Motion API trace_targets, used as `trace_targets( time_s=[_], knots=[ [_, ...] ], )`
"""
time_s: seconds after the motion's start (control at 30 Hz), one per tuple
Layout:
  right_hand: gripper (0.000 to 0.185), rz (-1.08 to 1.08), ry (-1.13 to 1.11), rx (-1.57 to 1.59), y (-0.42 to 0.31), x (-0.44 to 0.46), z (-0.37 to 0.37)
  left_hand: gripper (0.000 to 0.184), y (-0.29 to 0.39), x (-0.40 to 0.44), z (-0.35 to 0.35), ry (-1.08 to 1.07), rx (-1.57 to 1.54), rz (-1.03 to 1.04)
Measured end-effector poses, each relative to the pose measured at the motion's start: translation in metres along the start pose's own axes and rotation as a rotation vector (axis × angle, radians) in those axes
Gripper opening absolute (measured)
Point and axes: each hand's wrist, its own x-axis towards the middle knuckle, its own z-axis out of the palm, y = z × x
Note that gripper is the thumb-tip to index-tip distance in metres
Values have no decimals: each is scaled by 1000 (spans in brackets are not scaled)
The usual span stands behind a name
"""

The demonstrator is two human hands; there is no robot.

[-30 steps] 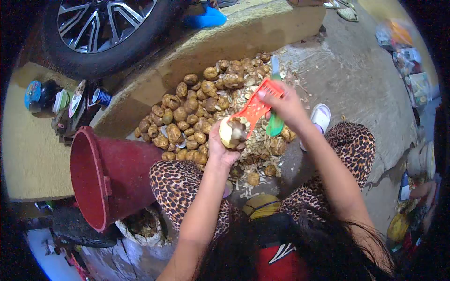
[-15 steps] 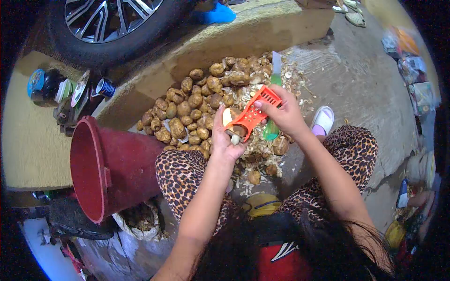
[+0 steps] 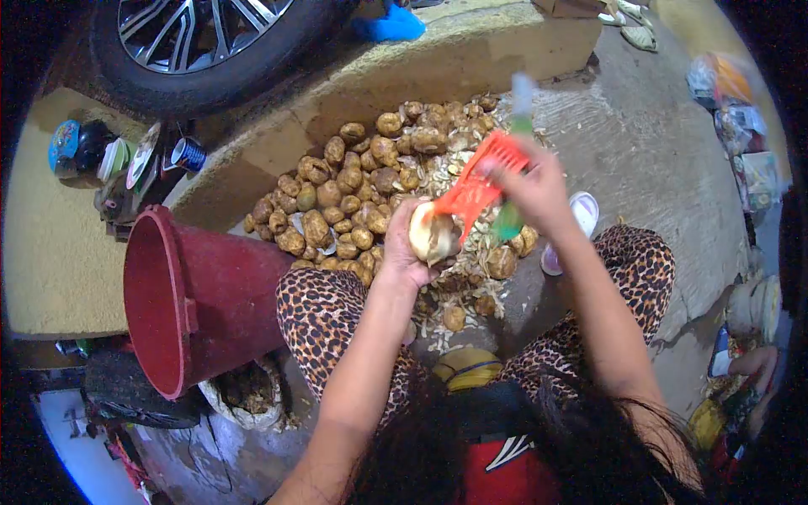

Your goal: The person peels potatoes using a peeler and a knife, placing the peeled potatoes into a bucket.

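Observation:
A partly peeled potato (image 3: 427, 236) rests in my left hand (image 3: 401, 247), whose fingers wrap round it; pale flesh shows on one side and brown skin on the other. My right hand (image 3: 541, 189), blurred by motion, grips an orange plastic peeler (image 3: 475, 181) with slots and holes. The peeler's lower end is at the potato's upper right; I cannot tell whether they touch. A knife with a green handle (image 3: 508, 220) is in the same right hand, its blurred blade pointing away from me. Beyond my hands lies a heap of unpeeled potatoes (image 3: 349, 181) with pale peelings around it.
A dark red bucket (image 3: 223, 295) lies tipped at my left, beside a white sack (image 3: 244, 396). A concrete ledge (image 3: 353, 93) and a car wheel (image 3: 202, 50) stand behind the heap. Plastic-wrapped items (image 3: 741, 126) line the right side. Slippers (image 3: 638, 35) lie at the far right.
My right hand has shifted right with the peeler and knife. The potato in my left hand has turned, showing more of its pale flesh. The foot at the right has moved slightly.

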Motion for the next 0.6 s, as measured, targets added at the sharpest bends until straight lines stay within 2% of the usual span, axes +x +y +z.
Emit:
trace_targets(
  time_s=[0.03,0.1,0.13,0.2,0.23,0.27,0.33,0.37,0.43,0.47,0.53,0.6],
  knots=[
    [20,-30,94,-81,5,7,-10,33,0,-5,2,12,8,15],
    [21,25,111,148,3,22,-39,35,0,-16,4,29,30,37],
    [21,48,119,266,1,26,-47,35,1,-14,-4,-99,-7,-41],
    [22,135,47,261,2,18,-31,36,4,0,-26,-354,-83,-190],
    [22,211,-18,295,-4,8,-19,37,4,1,-23,-383,-102,-191],
    [22,289,-81,328,-8,-1,-7,34,3,1,-18,-221,-71,-136],
    [24,259,-219,247,-7,-15,13,28,2,-6,3,98,-10,-23],
    [24,242,-290,207,-3,-18,18,28,-1,-3,4,116,-24,10],
    [23,155,-193,135,10,-13,18,27,-6,1,0,155,-48,74],
    [23,111,-145,98,14,-9,15,26,-4,1,-4,62,-3,66],
    [19,198,-6,200,6,5,-3,26,-1,-1,-12,-130,86,47],
    [19,266,58,296,8,19,-19,25,-2,0,-13,-145,31,10]
  ],
)
